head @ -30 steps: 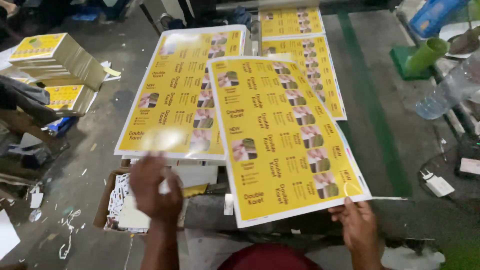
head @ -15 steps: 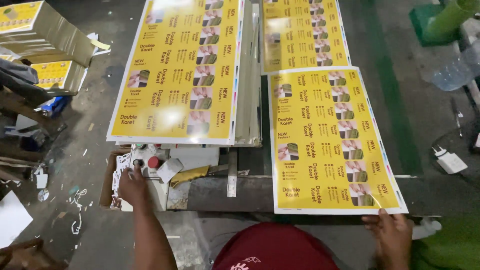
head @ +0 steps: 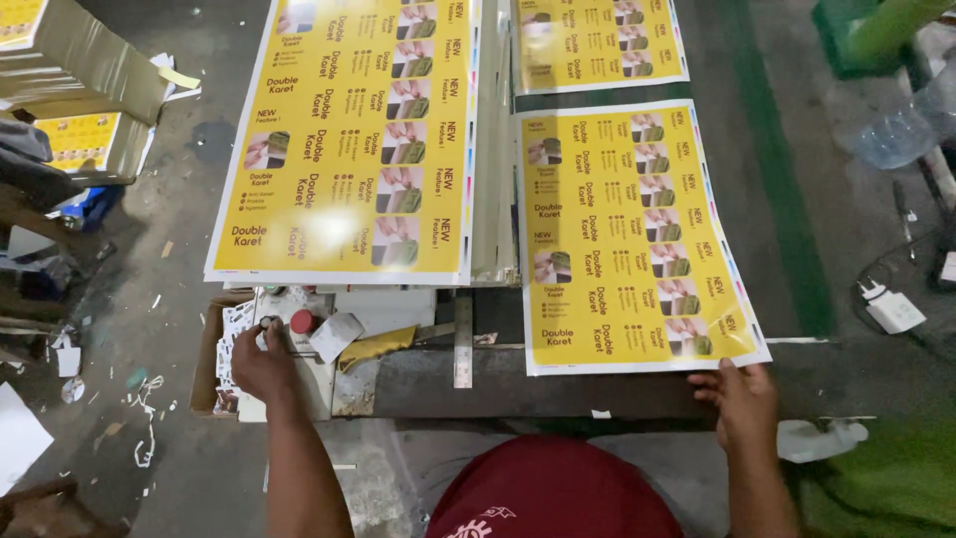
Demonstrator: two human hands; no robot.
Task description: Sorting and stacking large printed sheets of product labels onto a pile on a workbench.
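Under the right hand [head: 742,399], fingertips pin the yellow printed sheet [head: 632,234] flat, positioned; left hand [head: 261,361] grips the control panel [head: 299,344], button unpressed apparently.

**Glossy paper on worn metal**

The yellow printed sheet [head: 629,234] is smooth, glossy paper. Left of it, the stacked sheets [head: 354,139] shine with glare. Below them lie a dull steel ruler [head: 463,339] and a scuffed, matt metal table [head: 558,384]. Far left, matt cardboard boxes [head: 85,65].

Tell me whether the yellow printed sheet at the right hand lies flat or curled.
Flat: the yellow printed sheet lies spread on the table, right hand at its near edge.
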